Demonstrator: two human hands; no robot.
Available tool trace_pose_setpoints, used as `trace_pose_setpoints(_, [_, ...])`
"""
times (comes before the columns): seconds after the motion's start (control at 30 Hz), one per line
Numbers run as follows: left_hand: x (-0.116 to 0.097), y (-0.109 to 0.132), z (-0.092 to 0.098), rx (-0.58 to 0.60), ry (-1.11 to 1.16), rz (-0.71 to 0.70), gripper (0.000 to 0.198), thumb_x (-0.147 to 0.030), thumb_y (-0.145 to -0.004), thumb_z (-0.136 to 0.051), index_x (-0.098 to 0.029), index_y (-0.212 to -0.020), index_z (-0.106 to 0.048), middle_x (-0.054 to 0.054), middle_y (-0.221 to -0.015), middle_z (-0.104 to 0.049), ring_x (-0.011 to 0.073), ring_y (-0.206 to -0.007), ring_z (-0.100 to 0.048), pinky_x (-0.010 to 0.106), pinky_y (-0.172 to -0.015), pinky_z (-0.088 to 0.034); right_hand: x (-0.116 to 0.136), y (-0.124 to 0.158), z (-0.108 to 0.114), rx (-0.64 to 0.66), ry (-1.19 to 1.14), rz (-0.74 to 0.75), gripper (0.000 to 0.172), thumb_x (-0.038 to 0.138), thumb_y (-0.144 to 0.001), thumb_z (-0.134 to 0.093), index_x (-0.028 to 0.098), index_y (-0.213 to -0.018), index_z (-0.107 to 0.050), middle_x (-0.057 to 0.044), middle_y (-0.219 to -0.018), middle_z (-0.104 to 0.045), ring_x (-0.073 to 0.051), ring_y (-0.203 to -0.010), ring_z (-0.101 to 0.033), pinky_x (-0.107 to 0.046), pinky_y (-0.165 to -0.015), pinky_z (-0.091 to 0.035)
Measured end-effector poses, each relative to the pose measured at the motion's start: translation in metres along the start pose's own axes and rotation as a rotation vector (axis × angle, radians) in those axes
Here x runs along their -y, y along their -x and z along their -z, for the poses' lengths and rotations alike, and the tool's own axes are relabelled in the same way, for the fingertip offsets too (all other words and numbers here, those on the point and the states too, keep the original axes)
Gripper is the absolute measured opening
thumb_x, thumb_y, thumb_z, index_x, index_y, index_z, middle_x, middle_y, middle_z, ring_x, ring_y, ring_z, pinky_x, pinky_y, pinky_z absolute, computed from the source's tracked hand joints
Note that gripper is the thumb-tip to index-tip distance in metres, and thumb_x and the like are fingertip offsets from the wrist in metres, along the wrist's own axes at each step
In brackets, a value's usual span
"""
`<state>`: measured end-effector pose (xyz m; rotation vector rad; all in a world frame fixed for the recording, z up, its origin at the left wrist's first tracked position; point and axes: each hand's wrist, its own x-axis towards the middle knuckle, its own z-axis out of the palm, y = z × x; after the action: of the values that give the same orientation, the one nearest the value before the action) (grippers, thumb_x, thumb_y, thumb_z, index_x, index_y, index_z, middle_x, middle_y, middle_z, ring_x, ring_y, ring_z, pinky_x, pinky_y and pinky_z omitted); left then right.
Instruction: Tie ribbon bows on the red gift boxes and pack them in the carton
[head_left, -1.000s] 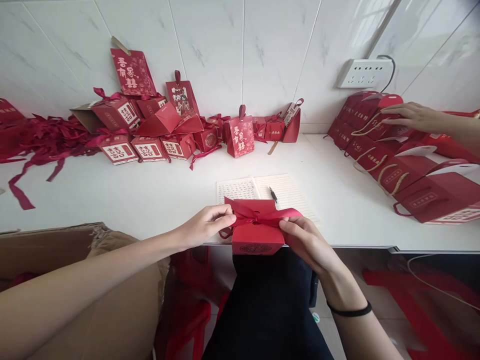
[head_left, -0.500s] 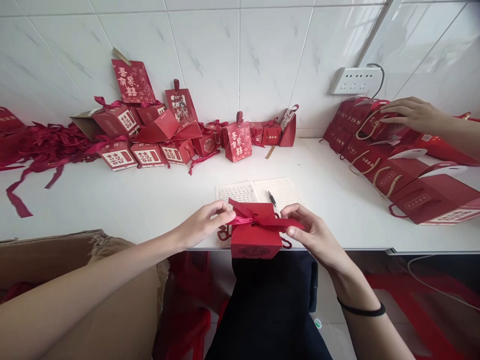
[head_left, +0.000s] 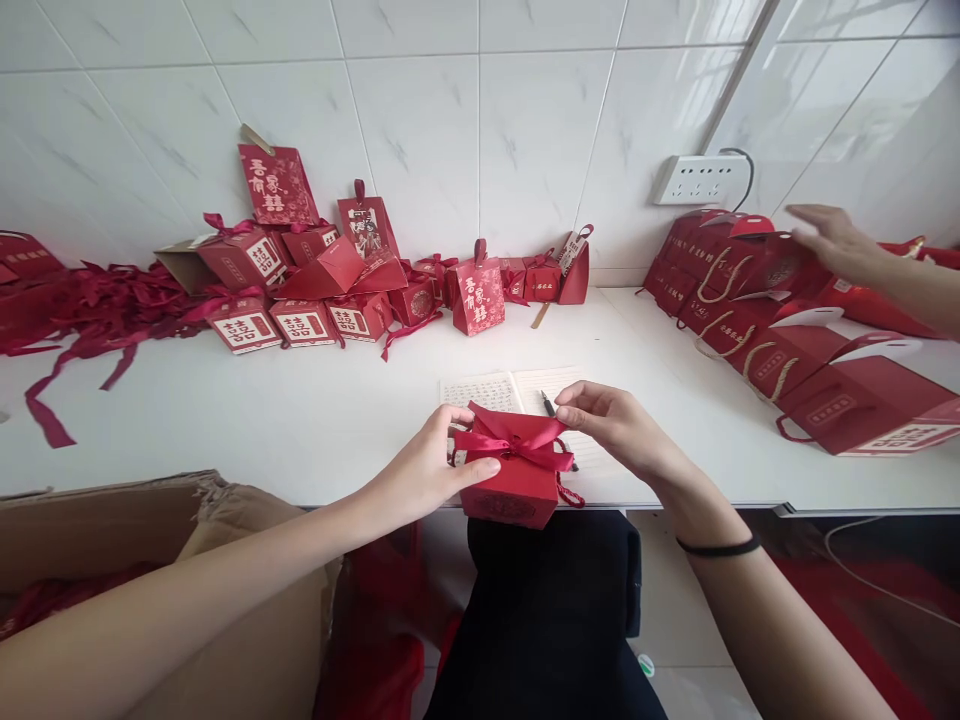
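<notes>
A red box [head_left: 517, 490] sits at the lower centre of the frame, at the near edge of the white table [head_left: 337, 410], a glossy red ribbon [head_left: 517, 448] tied in a bow over its top. The left hand [head_left: 431, 465] grasps the box's left side, thumb across the front, while the fingers of the right hand [head_left: 615, 425] pinch the ribbon near the box's upper right corner. Just behind the box lie an open notebook [head_left: 480, 390] and a pen [head_left: 548, 403]. Small decorated boxes [head_left: 304, 325] cluster at upper left and upper centre, beside a heap of loose ribbons [head_left: 135, 300] at the left. At upper right, another person's hand [head_left: 836, 240] is over larger red boxes with cord handles [head_left: 832, 410]; I cannot tell whether it touches them
</notes>
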<state>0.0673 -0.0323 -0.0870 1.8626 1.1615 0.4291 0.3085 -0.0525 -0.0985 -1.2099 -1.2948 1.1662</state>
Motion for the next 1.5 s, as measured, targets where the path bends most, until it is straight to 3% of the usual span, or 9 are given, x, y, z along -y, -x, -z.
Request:
trace_pose_setpoints(0.17, [0.001, -0.009, 0.011, 0.072, -0.01, -0.059, 0.045, -0.044, -0.083, -0.054, -0.023, -0.122, -0.046, 0.008, -0.128, -0.053, 0.022, -0.107, -0.06, 0.038, -0.092, -0.05, -0.011, 0.002, -0.004, 0.036, -0.135, -0.039, 0.04, 0.046, -0.063, -0.079, 0.015, -0.077, -0.058, 0.001, -0.07, -0.058, -0.013, -0.065, -0.058, -0.028, -0.065, -0.047])
trace_pose_setpoints(0.3, [-0.002, -0.009, 0.014, -0.124, -0.188, -0.138, 0.042, -0.039, -0.085, -0.049, -0.02, -0.123, -0.048, 0.011, -0.125, -0.051, 0.0237, -0.114, -0.054, 0.041, -0.095, -0.047, -0.015, 0.017, -0.014, -0.042, -0.094, -0.006, 0.039, 0.048, -0.066, -0.077, 0.016, -0.076, -0.058, -0.001, -0.073, -0.06, -0.014, -0.067, -0.059, -0.028, -0.064, -0.048])
trace_pose_setpoints(0.4, [-0.01, 0.0, 0.007, -0.215, -0.312, -0.075, 0.079, -0.053, -0.076, -0.058, -0.016, -0.138, -0.028, 0.017, -0.126, -0.049, 0.0314, -0.118, -0.05, 0.05, -0.096, -0.044, -0.015, 0.028, -0.026, -0.141, -0.007, 0.058, 0.036, 0.05, -0.071, -0.072, 0.016, -0.074, -0.058, -0.002, -0.072, -0.061, -0.016, -0.067, -0.058, -0.029, -0.063, -0.048])
trace_pose_setpoints(0.53, [-0.021, 0.009, -0.004, -0.127, -0.433, -0.048, 0.118, -0.053, -0.055, -0.075, -0.014, -0.145, -0.008, 0.024, -0.135, -0.041, 0.0403, -0.121, -0.045, 0.055, -0.093, -0.044, -0.015, 0.036, -0.039, -0.206, 0.041, 0.096, 0.033, 0.048, -0.074, -0.07, 0.017, -0.074, -0.059, -0.004, -0.071, -0.061, -0.017, -0.07, -0.058, -0.031, -0.067, -0.048])
trace_pose_setpoints(0.97, [-0.017, -0.027, 0.057, 0.371, -0.489, -0.174, 0.098, -0.037, -0.066, -0.07, -0.028, -0.147, -0.015, 0.008, -0.15, -0.03, 0.0275, -0.134, -0.036, 0.037, -0.106, -0.037, -0.026, 0.057, -0.07, -0.088, -0.35, -0.046, 0.036, 0.047, -0.068, -0.077, 0.018, -0.078, -0.059, 0.001, -0.067, -0.054, -0.016, -0.07, -0.058, -0.034, -0.073, -0.057])
trace_pose_setpoints(1.07, [-0.005, -0.039, 0.06, 0.298, -0.383, -0.234, 0.077, -0.03, -0.077, -0.057, -0.03, -0.145, -0.021, 0.003, -0.153, -0.026, 0.0238, -0.136, -0.034, 0.034, -0.108, -0.035, -0.035, 0.059, -0.086, -0.102, -0.37, -0.028, 0.032, 0.046, -0.074, -0.072, 0.019, -0.079, -0.056, -0.001, -0.072, -0.056, -0.017, -0.074, -0.059, -0.032, -0.073, -0.056])
trace_pose_setpoints(1.27, [-0.004, -0.033, 0.035, 0.033, -0.153, -0.235, 0.026, -0.029, -0.081, -0.044, -0.02, -0.101, -0.058, 0.007, -0.123, -0.055, 0.0229, -0.121, -0.049, 0.039, -0.102, -0.04, -0.038, 0.053, -0.101, -0.162, -0.234, 0.109, 0.019, 0.037, -0.083, -0.062, 0.02, -0.081, -0.055, -0.001, -0.078, -0.057, -0.014, -0.072, -0.055, -0.024, -0.065, -0.049])
trace_pose_setpoints(1.37, [-0.014, -0.028, 0.02, -0.029, -0.185, -0.253, 0.025, -0.041, -0.082, -0.048, -0.02, -0.088, -0.06, 0.007, -0.115, -0.056, 0.0229, -0.111, -0.053, 0.04, -0.101, -0.041, -0.035, 0.052, -0.104, -0.161, -0.194, 0.128, 0.016, 0.034, -0.084, -0.059, 0.019, -0.079, -0.055, 0.0, -0.077, -0.057, -0.013, -0.071, -0.055, -0.024, -0.066, -0.048])
trace_pose_setpoints(1.5, [-0.014, -0.031, 0.011, -0.083, -0.225, -0.28, 0.015, -0.032, -0.078, -0.055, -0.019, -0.085, -0.059, 0.006, -0.109, -0.054, 0.0203, -0.108, -0.054, 0.037, -0.1, -0.04, -0.034, 0.054, -0.104, -0.171, -0.176, 0.152, 0.013, 0.031, -0.083, -0.059, 0.019, -0.079, -0.056, 0.0, -0.076, -0.058, -0.013, -0.071, -0.056, -0.025, -0.067, -0.047])
